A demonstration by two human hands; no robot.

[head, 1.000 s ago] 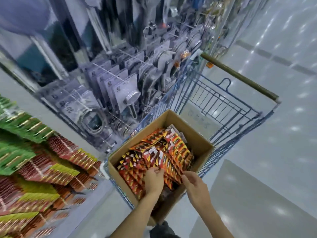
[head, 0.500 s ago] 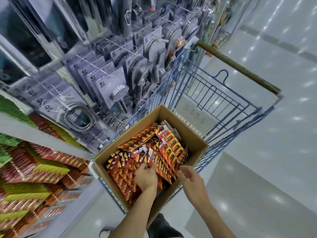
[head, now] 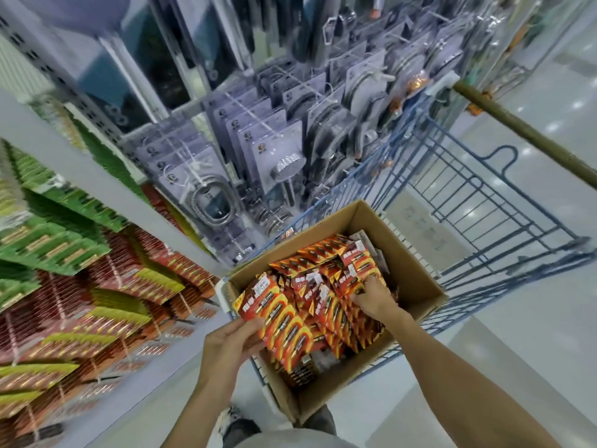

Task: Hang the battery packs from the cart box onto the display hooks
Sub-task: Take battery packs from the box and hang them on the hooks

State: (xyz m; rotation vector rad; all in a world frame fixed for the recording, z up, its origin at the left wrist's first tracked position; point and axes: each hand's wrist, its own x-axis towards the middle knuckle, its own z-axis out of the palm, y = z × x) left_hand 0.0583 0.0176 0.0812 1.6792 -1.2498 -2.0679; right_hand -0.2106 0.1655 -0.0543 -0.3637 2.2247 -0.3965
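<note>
Picking step: left hand (head: pixel 231 342) grips fanned battery packs (head: pixel 281 321) above cardboard box (head: pixel 416 273) in cart (head: pixel 484 202) — right hand (head: pixel 371 295) curls into remaining packs. Next — carry bunch to display hooks, likely left.

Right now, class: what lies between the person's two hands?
In the head view, battery packs heaped in the box fill the stretch from left hand to right hand.

My left hand (head: pixel 231 342) is lifted, fingers and thumb curled in a pinch. My right hand (head: pixel 374 300) reaches forward, palm down, fingers bent and splayed.
</note>
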